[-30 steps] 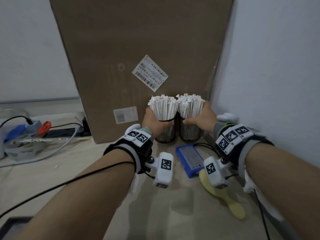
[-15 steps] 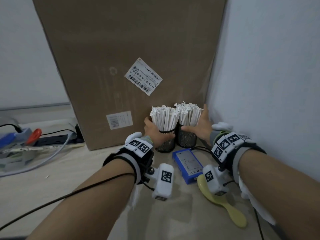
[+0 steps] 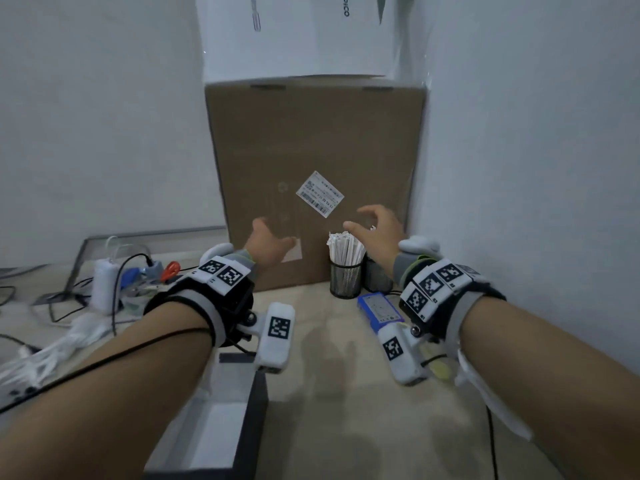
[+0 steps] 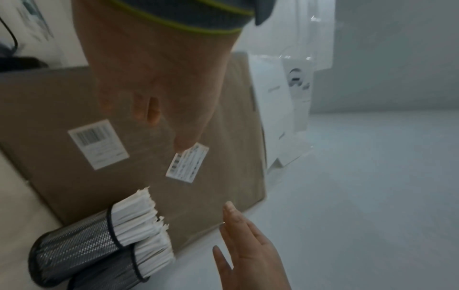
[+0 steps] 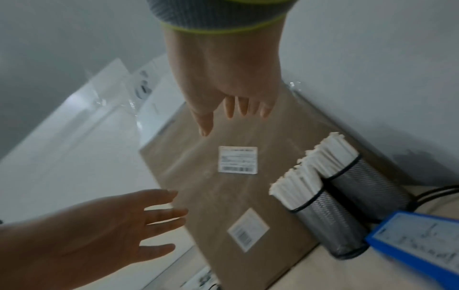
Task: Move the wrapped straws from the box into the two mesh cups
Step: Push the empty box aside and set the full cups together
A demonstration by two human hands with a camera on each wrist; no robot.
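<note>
Two black mesh cups stand side by side against the big cardboard carton; the left cup [image 3: 345,280] and the right cup [image 3: 376,277] are both packed with white wrapped straws [image 3: 346,244]. My left hand [image 3: 273,233] hovers open to the left of the cups, holding nothing. Just above and in front of the right cup, my right hand [image 3: 363,220] is raised with fingers loosely spread, and its wrist hides part of that cup. The right wrist view shows both cups [image 5: 330,221] with the straws [image 5: 295,186]. An open black box [image 3: 242,420] with a pale inside lies near me.
The tall cardboard carton [image 3: 311,150] leans on the back wall, with white packaging [image 3: 294,36] on top. A blue device [image 3: 379,308] lies in front of the cups and a yellow brush [image 3: 440,368] under my right wrist. Cables and a power strip [image 3: 138,275] crowd the left.
Both hands have let go of the cups and lifted up and apart, the left one moving leftward. The head view has pulled back and up, bringing the black box into view.
</note>
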